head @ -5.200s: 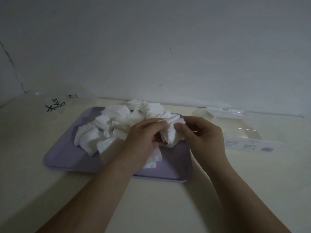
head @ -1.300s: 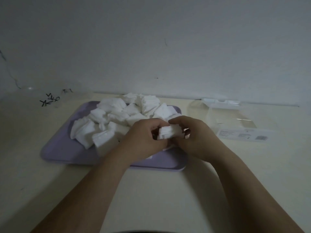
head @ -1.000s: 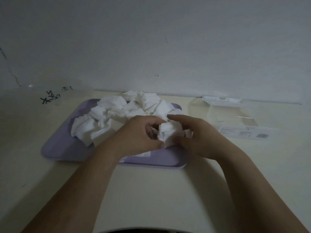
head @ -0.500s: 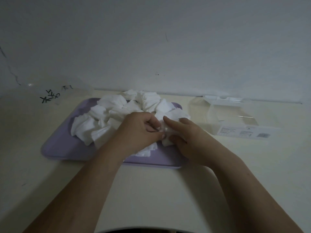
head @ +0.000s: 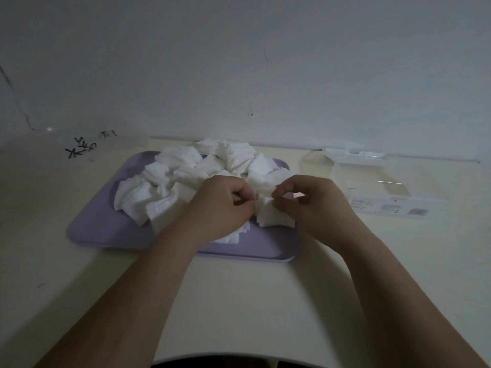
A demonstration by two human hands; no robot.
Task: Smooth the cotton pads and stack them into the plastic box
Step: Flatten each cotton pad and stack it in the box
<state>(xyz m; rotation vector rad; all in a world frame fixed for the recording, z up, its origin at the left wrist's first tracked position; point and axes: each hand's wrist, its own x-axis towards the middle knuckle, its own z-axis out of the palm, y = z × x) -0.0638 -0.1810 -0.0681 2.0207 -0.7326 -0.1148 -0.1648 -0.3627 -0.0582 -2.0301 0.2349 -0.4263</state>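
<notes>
Right hand (head: 316, 205) outward, pad (head: 275, 216) at fingertips (head: 276, 194)

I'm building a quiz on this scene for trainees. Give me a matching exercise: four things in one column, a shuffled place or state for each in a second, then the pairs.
Things
1. lilac tray
2. clear plastic box
3. pile of cotton pads
4. front cotton pad

Places or states
A. pinched between left hand and right hand
B. heaped on the tray
C. right of the tray, no pads visible inside
D. flat on the table, under the pads

Pairs: 1-D, 2-C, 3-B, 4-A
</notes>
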